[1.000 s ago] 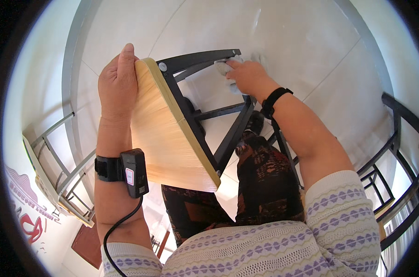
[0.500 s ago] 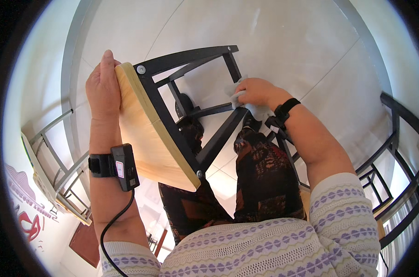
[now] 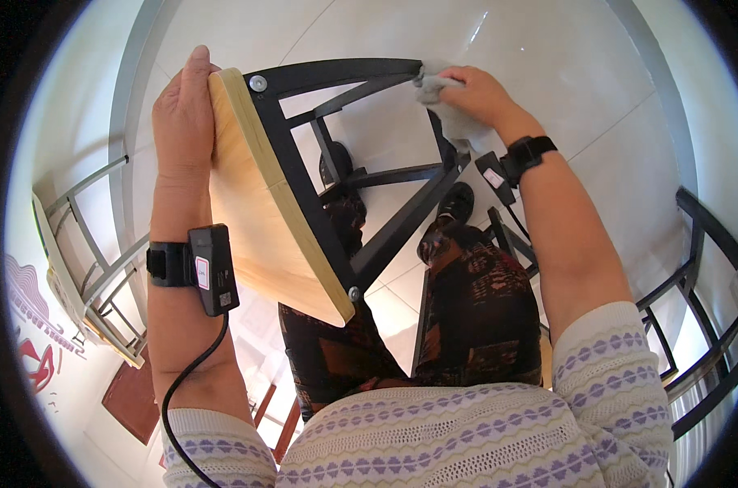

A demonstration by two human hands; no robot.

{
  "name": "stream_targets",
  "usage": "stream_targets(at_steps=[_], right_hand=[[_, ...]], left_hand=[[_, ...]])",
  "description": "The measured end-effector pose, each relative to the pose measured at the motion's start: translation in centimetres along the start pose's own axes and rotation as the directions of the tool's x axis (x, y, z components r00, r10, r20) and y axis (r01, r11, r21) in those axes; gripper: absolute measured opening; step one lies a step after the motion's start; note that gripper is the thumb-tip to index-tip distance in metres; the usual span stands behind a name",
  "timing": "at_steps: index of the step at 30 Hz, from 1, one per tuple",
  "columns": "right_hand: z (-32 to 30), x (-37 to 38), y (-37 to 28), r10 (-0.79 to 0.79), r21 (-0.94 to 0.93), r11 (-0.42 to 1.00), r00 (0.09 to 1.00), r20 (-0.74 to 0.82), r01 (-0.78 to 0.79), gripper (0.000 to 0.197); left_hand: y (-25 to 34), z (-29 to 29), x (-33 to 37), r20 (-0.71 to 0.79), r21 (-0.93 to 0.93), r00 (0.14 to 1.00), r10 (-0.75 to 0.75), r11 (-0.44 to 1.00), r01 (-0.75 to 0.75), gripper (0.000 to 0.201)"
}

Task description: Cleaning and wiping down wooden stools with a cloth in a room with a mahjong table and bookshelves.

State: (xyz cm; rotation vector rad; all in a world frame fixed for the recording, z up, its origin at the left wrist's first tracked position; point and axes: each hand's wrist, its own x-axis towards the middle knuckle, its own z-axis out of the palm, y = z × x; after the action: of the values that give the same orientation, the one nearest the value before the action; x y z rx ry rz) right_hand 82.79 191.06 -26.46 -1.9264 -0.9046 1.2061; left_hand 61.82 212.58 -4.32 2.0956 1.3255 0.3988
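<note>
A stool with a pale wooden seat [image 3: 259,211] and a black frame [image 3: 336,75] is tipped on its side in front of me, its legs pointing right. My left hand [image 3: 186,114] is closed round the far left edge of the seat, thumb stretched along it. My right hand [image 3: 484,99] grips a grey cloth [image 3: 458,122], which touches the far end of the upper leg and hangs down over the crossbar between the leg ends. Part of the crossbar is hidden behind the cloth. Black devices are strapped to both my forearms.
A black-framed chair [image 3: 694,252] stands at the right by the wall. On the left is a grey metal frame [image 3: 96,272] with a pale panel. My legs and a black shoe [image 3: 456,202] are below the stool, on pale floor tiles [image 3: 548,73].
My right hand has moved the cloth away from me, from the crossbar area to the far leg end. The stool and my left hand have shifted slightly farther away.
</note>
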Motion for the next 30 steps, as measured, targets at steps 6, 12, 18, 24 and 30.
stream_targets(at_steps=[6, 12, 18, 24, 30], right_hand=[[2.3, -1.5, 1.2, -0.093, -0.167, 0.981, 0.995, 0.039, 0.098, 0.034], [1.6, -5.5, 2.2, 0.040, -0.139, 0.990, 0.970, 0.239, -0.007, 0.031], [-0.8, -8.6, 1.2, 0.265, -0.296, 0.943, 0.885, 0.383, -0.154, 0.031], [-3.8, -12.8, 2.4, 0.295, -0.532, 0.840, 0.913, 0.281, -0.108, 0.033], [-5.9, -14.4, -1.6, 0.320, -0.061, 0.947, 0.939, 0.126, -0.315, 0.032]], left_hand=[[-0.9, -0.9, -0.1, -0.036, -0.021, 0.999, -0.025, 0.999, 0.024, 0.042], [-1.9, -2.1, 0.0, -0.054, -0.046, 0.991, -0.120, 0.992, 0.117, 0.045], [-0.8, -1.8, -1.7, 0.031, 0.018, 0.995, -0.095, 0.995, 0.095, 0.047], [-0.7, -2.8, -3.1, 0.074, -0.075, 0.993, -0.092, 0.992, 0.098, 0.045], [-1.0, -2.9, -5.5, 0.153, -0.263, 0.988, 0.028, 0.965, 0.014, 0.043]])
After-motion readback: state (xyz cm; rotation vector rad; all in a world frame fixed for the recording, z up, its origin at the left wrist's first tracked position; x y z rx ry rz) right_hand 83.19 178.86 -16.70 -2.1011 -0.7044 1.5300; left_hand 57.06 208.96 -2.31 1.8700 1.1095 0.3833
